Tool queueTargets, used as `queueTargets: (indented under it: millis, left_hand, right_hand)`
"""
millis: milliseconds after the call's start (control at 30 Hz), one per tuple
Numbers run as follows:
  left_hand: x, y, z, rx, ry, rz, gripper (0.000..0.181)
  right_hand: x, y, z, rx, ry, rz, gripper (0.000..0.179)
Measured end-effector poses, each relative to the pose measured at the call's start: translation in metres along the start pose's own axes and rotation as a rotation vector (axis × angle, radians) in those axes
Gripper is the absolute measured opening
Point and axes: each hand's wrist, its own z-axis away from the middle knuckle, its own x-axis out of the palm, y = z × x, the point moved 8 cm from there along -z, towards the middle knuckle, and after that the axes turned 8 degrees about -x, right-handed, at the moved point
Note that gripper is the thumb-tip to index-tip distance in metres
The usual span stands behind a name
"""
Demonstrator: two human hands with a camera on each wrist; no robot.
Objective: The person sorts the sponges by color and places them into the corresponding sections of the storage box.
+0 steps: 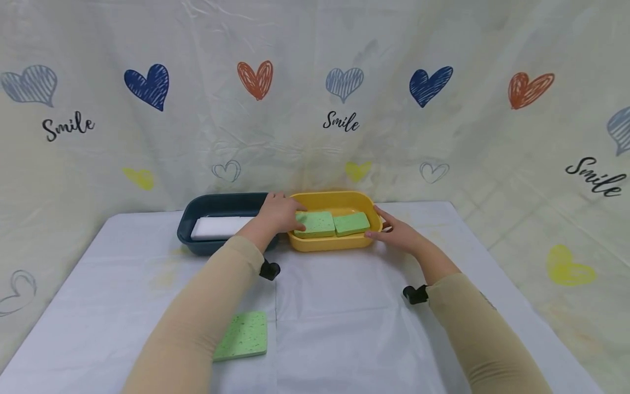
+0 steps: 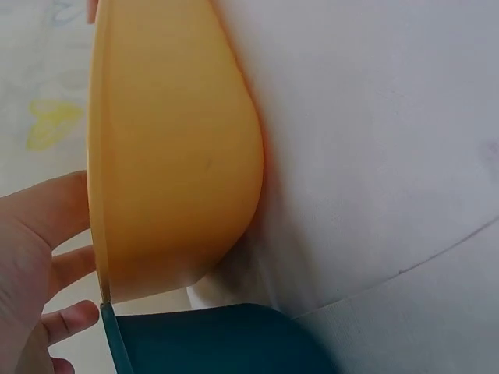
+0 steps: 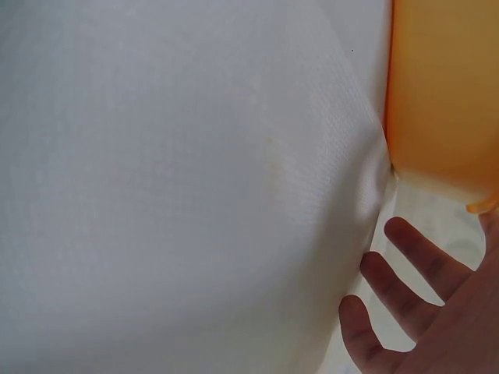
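At the back of the table stands a yellow oblong plastic basin (image 1: 331, 243) with two green speckled sponges inside, the left one (image 1: 315, 224) and the right one (image 1: 351, 223). My left hand (image 1: 279, 212) reaches over the basin's left end, fingertips past the rim and close to the left sponge. In the left wrist view, fingers (image 2: 70, 210) pass behind the yellow rim; their tips are hidden. At the right end, my right hand (image 1: 398, 232) touches the rim with thumb and index finger. Its other fingers (image 3: 405, 292) are spread and hold nothing.
A dark teal basin (image 1: 197, 247) with white blocks (image 1: 219, 227) in it stands just left of the yellow one, partly behind my left hand. Another green sponge (image 1: 246, 335) lies flat near the front, partly covered by my left sleeve. A printed cloth (image 1: 295, 137) hangs behind.
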Motion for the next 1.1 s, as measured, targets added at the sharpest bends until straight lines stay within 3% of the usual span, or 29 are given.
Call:
queueTargets:
  millis: [200,567,800,1100]
  left_hand:
    - [-0.008,-0.007,0.012,0.008,0.019,0.024,0.062]
    - [-0.024,-0.024,0.054,0.072,0.091,0.041,0.065]
    - [-0.027,-0.041,0.087,0.105,0.127,0.028,0.063]
    - [-0.021,-0.057,0.138,0.152,0.113,0.046,0.060]
  right_hand:
    - [0.000,-0.004,0.001,0.002,-0.004,-0.005,0.102]
    - [-0.001,-0.006,0.003,-0.011,-0.004,0.019,0.100]
    - [0.000,-0.005,0.003,0.000,-0.006,0.016,0.103]
    - [0.001,-0.003,0.002,-0.002,-0.012,0.021,0.106]
